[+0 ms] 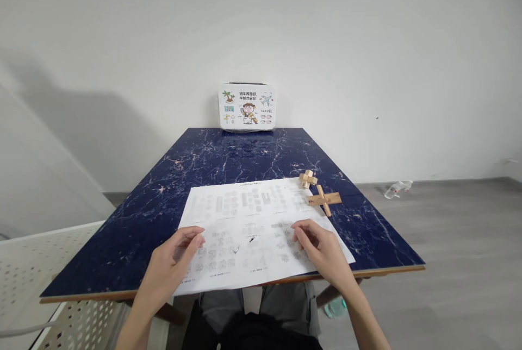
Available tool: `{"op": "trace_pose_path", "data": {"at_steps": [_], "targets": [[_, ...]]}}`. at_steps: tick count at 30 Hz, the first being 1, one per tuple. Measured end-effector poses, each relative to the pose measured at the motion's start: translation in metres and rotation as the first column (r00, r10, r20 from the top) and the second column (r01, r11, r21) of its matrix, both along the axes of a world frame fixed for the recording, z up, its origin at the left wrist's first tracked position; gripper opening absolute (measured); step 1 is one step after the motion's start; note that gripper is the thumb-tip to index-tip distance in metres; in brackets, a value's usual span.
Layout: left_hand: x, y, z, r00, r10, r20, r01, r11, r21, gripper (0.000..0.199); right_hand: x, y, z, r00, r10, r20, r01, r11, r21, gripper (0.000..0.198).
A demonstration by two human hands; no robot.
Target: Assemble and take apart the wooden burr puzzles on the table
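Observation:
A large white instruction sheet (234,219), printed with small grey puzzle diagrams, lies on the table under both hands. Over its left edge rests my left hand (175,255), fingers loosely curved and apart from the thumb, holding nothing. My right hand (320,247) is at the sheet's right side, likewise loosely curved and empty. Beyond it, a wooden cross-shaped puzzle (332,198) overlaps the sheet's right edge. A smaller interlocking wooden burr puzzle (308,178) sits just behind, at the sheet's far right corner. Neither hand touches the puzzles.
The dark blue marbled table (163,187) reaches to the white wall. A white cartoon-printed case (247,107) stands at its far end. White perforated furniture (24,268) is at the left. Clear plastic items, one a bottle (393,189), lie on the floor at right.

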State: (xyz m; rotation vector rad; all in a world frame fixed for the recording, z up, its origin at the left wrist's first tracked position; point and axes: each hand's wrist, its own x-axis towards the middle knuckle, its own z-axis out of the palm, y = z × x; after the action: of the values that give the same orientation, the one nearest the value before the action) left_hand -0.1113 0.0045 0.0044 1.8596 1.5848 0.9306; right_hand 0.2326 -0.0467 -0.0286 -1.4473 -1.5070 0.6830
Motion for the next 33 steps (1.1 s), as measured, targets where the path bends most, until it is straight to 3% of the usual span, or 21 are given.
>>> {"op": "trace_pose_path", "data": {"at_steps": [33], "targets": [[-0.0003,0.0004,-0.0008,1.000,-0.009,-0.003,0.009,1.000,-0.001,0.045,-0.0003,0.0002,0.0007,1.000,0.008,-0.014,-0.008,1.000,-0.006,0.033]]}}
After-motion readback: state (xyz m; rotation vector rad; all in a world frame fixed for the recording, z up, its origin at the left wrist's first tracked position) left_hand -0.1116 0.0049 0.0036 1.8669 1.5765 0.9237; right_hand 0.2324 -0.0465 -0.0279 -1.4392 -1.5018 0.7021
